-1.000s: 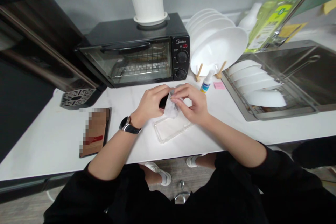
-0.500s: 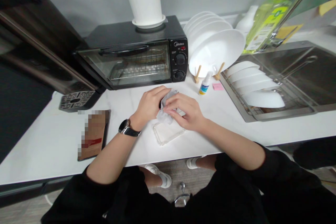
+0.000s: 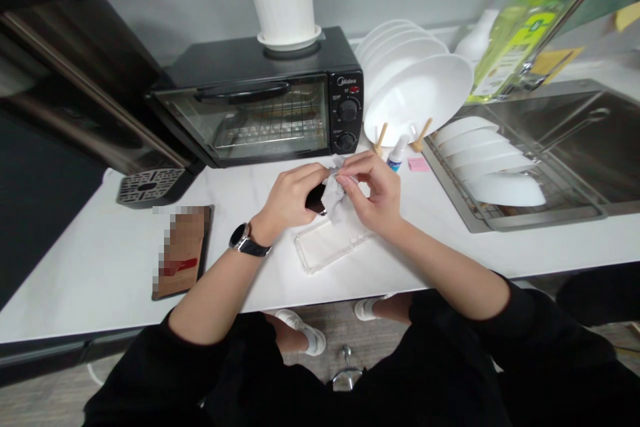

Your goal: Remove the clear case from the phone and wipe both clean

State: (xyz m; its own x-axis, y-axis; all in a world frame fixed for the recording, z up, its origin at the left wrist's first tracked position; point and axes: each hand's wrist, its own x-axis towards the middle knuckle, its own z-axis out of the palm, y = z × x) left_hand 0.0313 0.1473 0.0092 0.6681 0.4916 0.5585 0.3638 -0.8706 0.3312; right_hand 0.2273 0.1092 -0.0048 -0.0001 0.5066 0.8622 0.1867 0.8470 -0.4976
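The left hand (image 3: 290, 197) grips a dark phone (image 3: 315, 200) just above the counter (image 3: 100, 260), while the right hand (image 3: 373, 193) pinches a white wipe (image 3: 334, 195) against it — the wiping step, it seems. The next stroke likely calls for a firm grip on the phone and steady pressure. One clear case (image 3: 330, 243) lies beneath the hands — beyond stand one small spray bottle (image 3: 397, 155) and one toaster oven (image 3: 265, 103).

white cloth (image 3: 334, 199), black toaster oven (image 3: 265, 107), white plates (image 3: 417, 97), clear case (image 3: 330, 245)

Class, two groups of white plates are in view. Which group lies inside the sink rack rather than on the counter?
The plates at the right, lying overlapped in the metal sink rack. The other plates stand upright in a wooden holder beside the toaster oven.
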